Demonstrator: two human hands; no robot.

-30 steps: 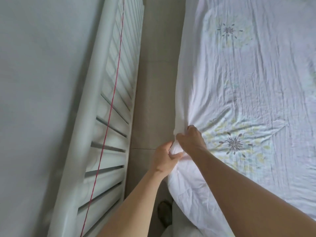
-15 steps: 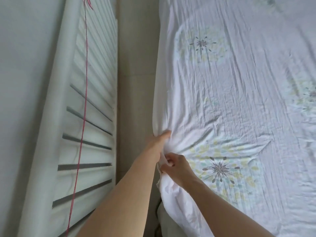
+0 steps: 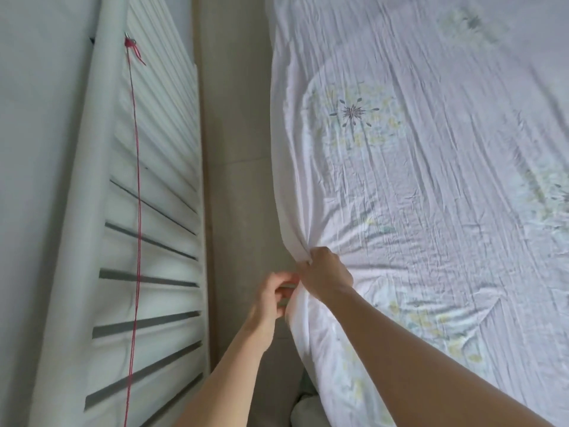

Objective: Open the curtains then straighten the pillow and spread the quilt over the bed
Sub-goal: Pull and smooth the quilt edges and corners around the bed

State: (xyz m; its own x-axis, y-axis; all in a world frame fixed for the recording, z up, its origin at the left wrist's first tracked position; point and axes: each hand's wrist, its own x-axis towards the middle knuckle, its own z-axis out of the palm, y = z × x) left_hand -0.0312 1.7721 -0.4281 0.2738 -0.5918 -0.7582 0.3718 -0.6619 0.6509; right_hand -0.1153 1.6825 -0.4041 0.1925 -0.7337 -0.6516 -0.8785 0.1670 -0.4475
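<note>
The blurred left hand [image 3: 271, 298] at lower centre has curled fingers at the hanging cloth; whether it pinches anything is unclear. The right hand [image 3: 326, 274] clamps a bunched edge of the wrinkled white floral quilt [image 3: 431, 195], which fills the right side, running lengthwise top to bottom. A bare beige floor strip [image 3: 237, 149] separates it from the white slatted panel [image 3: 160, 211] with its red cord [image 3: 138, 180]

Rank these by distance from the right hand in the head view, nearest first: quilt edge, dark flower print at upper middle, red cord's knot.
From the right hand:
1. quilt edge, bunched in its grip.
2. dark flower print, farther up the bed.
3. red cord's knot, top left on the slatted panel.
</note>
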